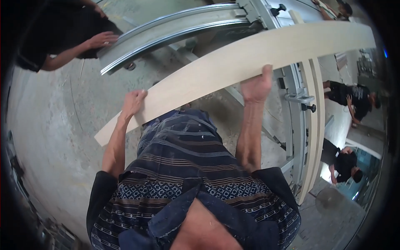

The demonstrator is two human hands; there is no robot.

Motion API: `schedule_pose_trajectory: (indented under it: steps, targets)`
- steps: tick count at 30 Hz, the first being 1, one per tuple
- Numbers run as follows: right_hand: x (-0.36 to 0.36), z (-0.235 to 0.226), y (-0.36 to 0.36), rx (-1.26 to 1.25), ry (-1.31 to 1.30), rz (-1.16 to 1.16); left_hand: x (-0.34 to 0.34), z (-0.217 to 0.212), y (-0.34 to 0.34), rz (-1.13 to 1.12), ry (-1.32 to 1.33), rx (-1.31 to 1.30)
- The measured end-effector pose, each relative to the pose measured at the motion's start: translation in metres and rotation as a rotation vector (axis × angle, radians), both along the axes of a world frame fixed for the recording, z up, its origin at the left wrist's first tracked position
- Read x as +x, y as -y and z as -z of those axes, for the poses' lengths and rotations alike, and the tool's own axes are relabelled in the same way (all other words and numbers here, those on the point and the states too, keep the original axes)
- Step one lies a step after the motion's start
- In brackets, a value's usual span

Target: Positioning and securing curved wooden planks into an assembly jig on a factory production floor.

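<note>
A long, pale wooden board (208,75) spans the view from lower left to upper right, raised in front of my body. Near its left end, my left hand (134,102) is wrapped over the board with the thumb side on top. My right hand (257,85) grips the near edge farther right, thumb laid on the upper face and the other fingers hidden beneath. Past the board's right half stands a grey metal machine frame (296,96) with a black knob (311,108).
A sliding rail table (175,25) with bright metal edges lies beyond the board; a co-worker's hand (104,39) rests at its left end. Long pale wooden strips (315,137) lie along the machine's right side. Several other people are at the right. Grey concrete floor (54,137) surrounds me.
</note>
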State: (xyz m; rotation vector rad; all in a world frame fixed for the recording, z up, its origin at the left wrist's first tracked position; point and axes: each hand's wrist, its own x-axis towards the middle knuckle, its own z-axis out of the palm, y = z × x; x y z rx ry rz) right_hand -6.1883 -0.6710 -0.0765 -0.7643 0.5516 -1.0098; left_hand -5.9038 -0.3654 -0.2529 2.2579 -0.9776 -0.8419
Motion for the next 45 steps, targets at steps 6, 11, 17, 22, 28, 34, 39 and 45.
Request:
schedule_pose_trajectory:
  steps: [6,11,17,22,28,34,39,45]
  targets:
    - [-0.037,0.014,-0.008,0.002,0.103,0.157,-0.033,-0.010,0.006,-0.012,-0.024,-0.023]
    - [-0.047,0.006,-0.033,0.006,0.092,0.348,-0.057,-0.027,0.015,-0.044,-0.187,-0.180]
    - [-0.045,-0.009,-0.055,-0.071,0.069,0.447,-0.060,-0.067,0.069,0.213,-0.158,-0.232]
    - [-0.051,-0.034,-0.073,-0.148,-0.013,0.609,-0.061,-0.068,0.085,0.307,-0.227,-0.307]
    - [-0.060,-0.073,-0.103,-0.335,-0.143,0.718,-0.071,-0.074,0.102,0.437,-0.335,-0.372]
    - [-0.098,-0.102,-0.126,-0.479,-0.062,0.724,-0.093,-0.095,0.120,0.604,-0.390,-0.440]
    - [-0.127,-0.144,-0.148,-0.527,-0.156,0.878,-0.128,-0.126,0.138,0.807,-0.398,-0.592]
    - [-0.150,-0.196,-0.170,-0.609,-0.225,1.023,-0.209,-0.191,0.162,1.016,-0.529,-0.778]
